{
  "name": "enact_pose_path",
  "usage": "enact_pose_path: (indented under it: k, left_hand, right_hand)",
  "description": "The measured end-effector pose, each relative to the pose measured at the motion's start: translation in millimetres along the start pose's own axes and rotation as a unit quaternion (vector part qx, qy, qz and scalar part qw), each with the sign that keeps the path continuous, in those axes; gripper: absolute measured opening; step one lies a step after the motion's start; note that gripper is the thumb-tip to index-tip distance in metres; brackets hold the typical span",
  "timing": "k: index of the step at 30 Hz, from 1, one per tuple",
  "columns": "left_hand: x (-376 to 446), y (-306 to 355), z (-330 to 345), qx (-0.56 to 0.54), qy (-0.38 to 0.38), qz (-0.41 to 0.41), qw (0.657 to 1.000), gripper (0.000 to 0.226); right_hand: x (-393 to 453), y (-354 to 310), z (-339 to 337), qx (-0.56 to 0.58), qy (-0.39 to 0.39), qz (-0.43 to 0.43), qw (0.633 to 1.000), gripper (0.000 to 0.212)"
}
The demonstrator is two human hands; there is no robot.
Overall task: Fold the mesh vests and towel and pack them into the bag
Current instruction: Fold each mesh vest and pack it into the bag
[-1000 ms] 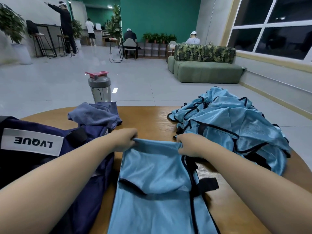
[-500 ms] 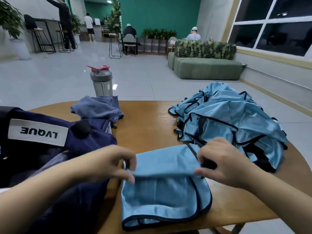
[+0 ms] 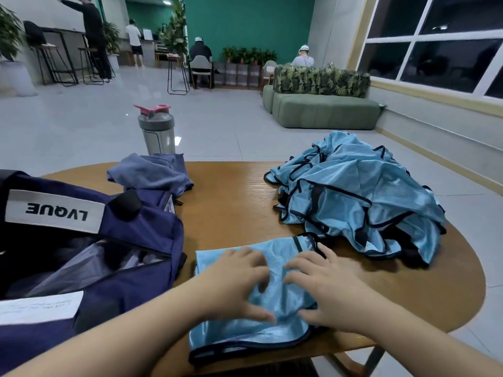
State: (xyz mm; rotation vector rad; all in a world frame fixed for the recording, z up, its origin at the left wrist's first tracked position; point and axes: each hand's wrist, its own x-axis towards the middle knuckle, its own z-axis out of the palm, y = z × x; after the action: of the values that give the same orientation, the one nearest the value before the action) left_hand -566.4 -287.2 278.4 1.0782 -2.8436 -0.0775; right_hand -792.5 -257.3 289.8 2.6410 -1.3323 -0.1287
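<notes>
Dim indoor ceiling light, dark windows [image 3: 449, 44], floor glare, wide-angle edge bending, slightly blurred hands

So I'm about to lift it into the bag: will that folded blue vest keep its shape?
Probably not. The folded vest looks thin and creased under both hands, so likely floppy. Its sheen suggests the layers may slide apart.
</notes>
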Motion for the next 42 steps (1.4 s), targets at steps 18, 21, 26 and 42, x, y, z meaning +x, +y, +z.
enact_pose_path:
  k: [18, 21, 26, 42]
  left_hand:
    - [-18, -1, -22, -0.186, -0.116, -0.024, 0.975, 0.036]
    - [16, -4, -12, -0.111, 0.043, 0.016, 0.993, 0.018]
    - [36, -1, 13, -0.011, -0.047, 0.015, 0.999, 0.037]
    - [-23, -12, 14, 0.067, 0.09, -0.304, 0.946, 0.032]
  right_hand:
    - [-11, -18, -21, 0.205, -0.042, -0.029, 0.978, 0.049]
    - [-5, -26, -17, 0.215, 0.016, 0.023, 0.976, 0.064]
    - [1, -26, -8, 0.14, -0.027, 0.033, 0.989, 0.036]
    - [-31, -25, 32, 0.166, -0.012, -0.099, 0.981, 0.069]
